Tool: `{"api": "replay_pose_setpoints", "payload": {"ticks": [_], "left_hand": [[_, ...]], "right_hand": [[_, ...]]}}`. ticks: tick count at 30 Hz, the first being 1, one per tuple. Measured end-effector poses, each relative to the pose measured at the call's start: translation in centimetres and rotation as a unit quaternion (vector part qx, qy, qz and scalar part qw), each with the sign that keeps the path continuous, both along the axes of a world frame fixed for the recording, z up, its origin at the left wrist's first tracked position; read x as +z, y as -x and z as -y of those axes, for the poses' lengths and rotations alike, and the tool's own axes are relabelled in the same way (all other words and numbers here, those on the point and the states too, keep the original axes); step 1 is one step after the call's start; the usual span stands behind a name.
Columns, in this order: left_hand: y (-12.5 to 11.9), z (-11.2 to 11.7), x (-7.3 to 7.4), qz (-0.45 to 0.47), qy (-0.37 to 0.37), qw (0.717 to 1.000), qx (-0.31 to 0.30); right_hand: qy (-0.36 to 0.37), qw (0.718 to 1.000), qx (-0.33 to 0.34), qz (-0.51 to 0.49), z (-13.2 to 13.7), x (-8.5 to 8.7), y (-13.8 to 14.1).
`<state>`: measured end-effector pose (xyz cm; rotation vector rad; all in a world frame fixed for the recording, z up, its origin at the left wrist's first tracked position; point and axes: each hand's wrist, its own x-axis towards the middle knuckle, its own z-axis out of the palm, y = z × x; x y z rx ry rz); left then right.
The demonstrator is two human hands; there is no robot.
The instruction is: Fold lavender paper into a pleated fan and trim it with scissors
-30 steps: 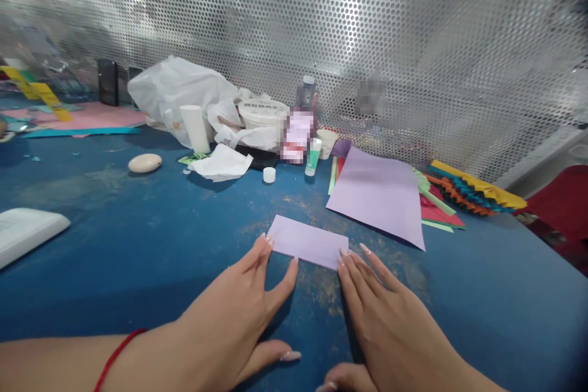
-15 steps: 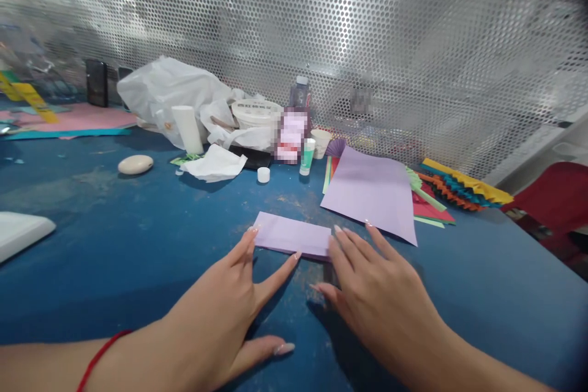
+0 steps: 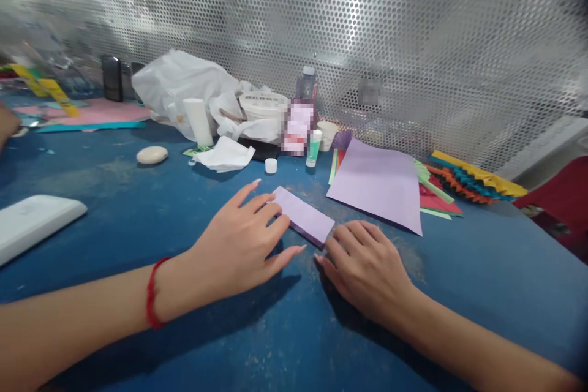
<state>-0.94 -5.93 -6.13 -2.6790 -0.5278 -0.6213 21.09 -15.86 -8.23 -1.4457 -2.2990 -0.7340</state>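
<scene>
Touching a folded lilac paper strip [image 3: 304, 215] with spread fingers, the left hand [image 3: 234, 239] is lying open on the blue bench [image 3: 114, 245], not gripping; the right hand [image 3: 362, 272] is curling loosely at the strip's near end, perhaps touching it.

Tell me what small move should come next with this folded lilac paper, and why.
Probably bring the right hand onto the strip's free end: the left hand's fingers touch only one end of the folded lilac strip, and the right hand rests just beside it.
</scene>
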Motion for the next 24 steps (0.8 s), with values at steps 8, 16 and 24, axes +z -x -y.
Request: {"api": "replay_pose_setpoints", "payload": {"ticks": [8, 16, 24], "left_hand": [[-0.4, -3.2, -0.3, 0.039, 0.09, 0.991, 0.089], [-0.1, -4.2, -2.6, -0.013, 0.213, 0.968, 0.135], [-0.5, -3.3, -3.0, -0.053, 0.245, 0.957, 0.149]], "right_hand": [[0.16, 0.972, 0.039, -0.165, 0.0, -0.8, -0.4], [0.216, 0.964, 0.065, -0.143, 0.3, -0.5, -0.6], [0.037, 0.964, 0.048, -0.259, -0.2, 1.9, -3.1]]}}
